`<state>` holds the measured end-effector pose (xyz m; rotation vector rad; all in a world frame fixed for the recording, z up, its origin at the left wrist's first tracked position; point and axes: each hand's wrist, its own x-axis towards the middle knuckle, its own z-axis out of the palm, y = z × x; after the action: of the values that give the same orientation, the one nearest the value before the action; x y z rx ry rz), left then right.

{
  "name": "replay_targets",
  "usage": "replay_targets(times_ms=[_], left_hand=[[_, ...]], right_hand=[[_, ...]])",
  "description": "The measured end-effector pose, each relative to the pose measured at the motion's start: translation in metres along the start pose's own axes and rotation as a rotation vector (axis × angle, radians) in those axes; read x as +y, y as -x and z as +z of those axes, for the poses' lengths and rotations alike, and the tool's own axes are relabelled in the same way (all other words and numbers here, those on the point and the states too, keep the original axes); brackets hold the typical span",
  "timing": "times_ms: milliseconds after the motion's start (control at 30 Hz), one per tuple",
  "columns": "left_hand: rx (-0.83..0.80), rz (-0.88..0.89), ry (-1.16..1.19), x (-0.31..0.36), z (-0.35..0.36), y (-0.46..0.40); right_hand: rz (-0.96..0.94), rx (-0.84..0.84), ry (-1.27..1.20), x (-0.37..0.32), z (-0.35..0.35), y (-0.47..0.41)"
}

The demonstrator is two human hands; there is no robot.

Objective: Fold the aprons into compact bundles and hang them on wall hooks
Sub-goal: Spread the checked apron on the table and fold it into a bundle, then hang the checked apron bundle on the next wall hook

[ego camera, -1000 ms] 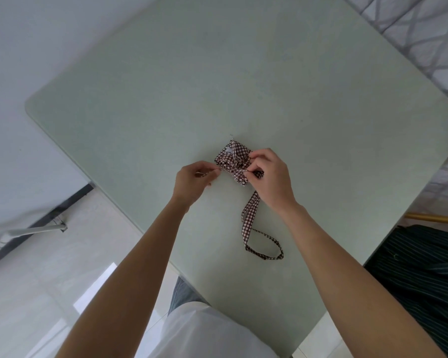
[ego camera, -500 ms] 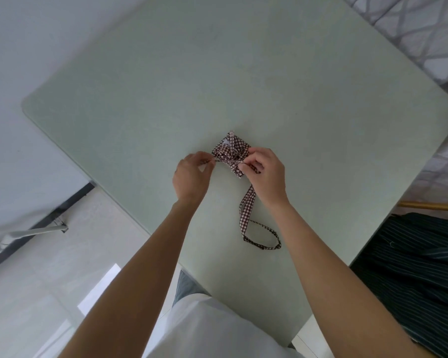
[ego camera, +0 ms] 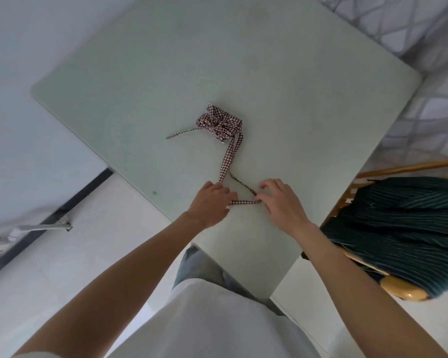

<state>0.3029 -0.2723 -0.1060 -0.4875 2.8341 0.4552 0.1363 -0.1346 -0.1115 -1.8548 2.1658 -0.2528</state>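
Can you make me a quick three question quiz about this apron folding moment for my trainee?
1. True or false: the checked apron bundle lies on the table.
2. Which part of the apron do the left hand and right hand handle? A) the bundle B) the strap loop C) the loose thin tie
3. What is draped over the wooden chair?

Key: 1 true; 2 B; 3 a dark striped cloth.

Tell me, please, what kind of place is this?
Probably a room in a home, perhaps a dining corner: a pale green table on a light tiled floor, with a wooden chair draped in dark striped fabric.
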Motion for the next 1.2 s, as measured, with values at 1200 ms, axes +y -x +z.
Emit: replay_targets(times_ms=[1200], left_hand=[[1.020, -0.078, 0.421, -0.207, -0.382, 0.139]], right_hand=[[-0.224, 0.330, -0.775, -0.281, -0.319, -0.277]])
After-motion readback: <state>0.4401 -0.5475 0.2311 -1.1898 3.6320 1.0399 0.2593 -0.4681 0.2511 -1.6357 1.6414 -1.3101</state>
